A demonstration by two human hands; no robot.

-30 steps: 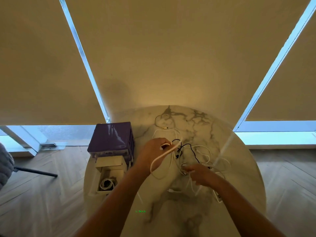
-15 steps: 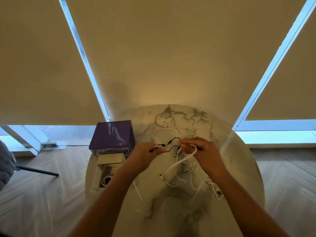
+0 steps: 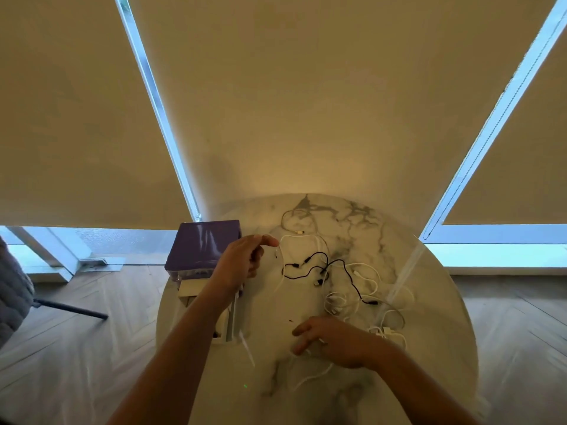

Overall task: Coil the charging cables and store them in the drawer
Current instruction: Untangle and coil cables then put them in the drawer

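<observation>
My left hand hovers beside the purple drawer box and pinches one end of a white cable between thumb and forefinger. That cable runs down the marble table to my right hand, whose fingers curl over it near the front; its tail trails toward me. A black cable and a tangle of white cables lie loose in the middle. One more thin cable loops at the back. The open drawer shows under my left forearm, its contents mostly hidden.
The round table stands against roller blinds and a window. A white charger block lies right of my right hand. A grey chair with a dark leg stands on the wooden floor at the left.
My right hand has moved from beside the left hand toward me, drawing the white cable out along the table. My left hand has shifted slightly back and left.
</observation>
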